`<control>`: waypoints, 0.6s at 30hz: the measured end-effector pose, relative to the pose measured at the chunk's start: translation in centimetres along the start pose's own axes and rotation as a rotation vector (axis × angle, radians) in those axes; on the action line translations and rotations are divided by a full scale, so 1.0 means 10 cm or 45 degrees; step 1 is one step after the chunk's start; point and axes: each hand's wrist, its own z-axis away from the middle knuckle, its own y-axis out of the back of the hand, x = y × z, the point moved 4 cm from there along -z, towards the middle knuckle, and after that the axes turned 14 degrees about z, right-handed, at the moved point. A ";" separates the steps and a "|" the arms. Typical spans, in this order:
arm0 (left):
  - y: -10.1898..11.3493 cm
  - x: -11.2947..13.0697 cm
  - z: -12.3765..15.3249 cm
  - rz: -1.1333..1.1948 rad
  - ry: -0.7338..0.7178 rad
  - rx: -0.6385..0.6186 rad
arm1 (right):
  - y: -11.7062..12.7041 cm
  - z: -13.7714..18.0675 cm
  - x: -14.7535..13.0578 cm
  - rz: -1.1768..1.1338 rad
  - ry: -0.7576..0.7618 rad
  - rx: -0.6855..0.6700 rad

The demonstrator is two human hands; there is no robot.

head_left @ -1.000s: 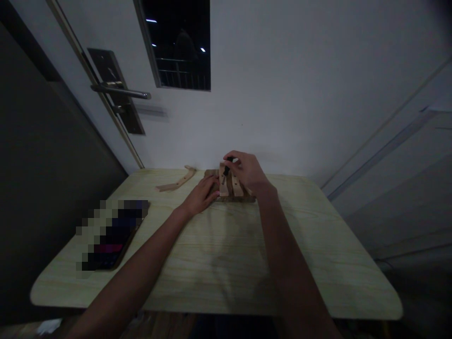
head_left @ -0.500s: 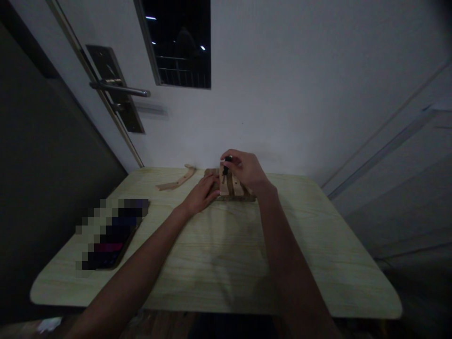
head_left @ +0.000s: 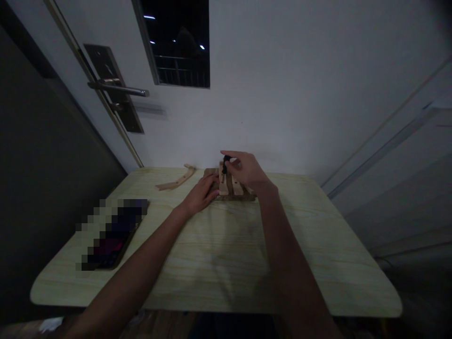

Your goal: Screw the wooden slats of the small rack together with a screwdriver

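Note:
My right hand (head_left: 249, 169) pinches the black handle of a small screwdriver (head_left: 225, 165). The screwdriver stands nearly upright, its metal shaft pointing down at a light wooden block (head_left: 223, 189); the contact at its tip is too small to make out. Under the block lies a darker brown wooden board (head_left: 235, 198). Against the left side of these pieces rests my left hand (head_left: 201, 193), fingers at the back and thumb at the front, holding them. Part of the wooden assembly is hidden behind my right hand and wrist.
A thin, bent strip of light wood (head_left: 176, 182) lies to the left of my left hand. Farther left on the pale table (head_left: 219, 263) is a phone (head_left: 118, 240), partly pixelated. Behind the table stands a white door with a metal handle (head_left: 120, 88).
The index finger of my right hand has straightened over the top of the screwdriver handle, and the grip has shifted slightly. My left hand stays on the wood.

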 end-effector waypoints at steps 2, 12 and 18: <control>0.00 -0.01 0.00 -0.006 0.003 -0.003 | 0.00 0.01 0.00 0.016 -0.003 -0.008; 0.00 0.01 -0.01 -0.012 0.006 -0.016 | 0.04 0.00 -0.03 0.062 -0.080 0.017; 0.00 0.01 0.00 0.010 0.006 -0.005 | 0.01 -0.02 0.02 0.076 -0.127 0.039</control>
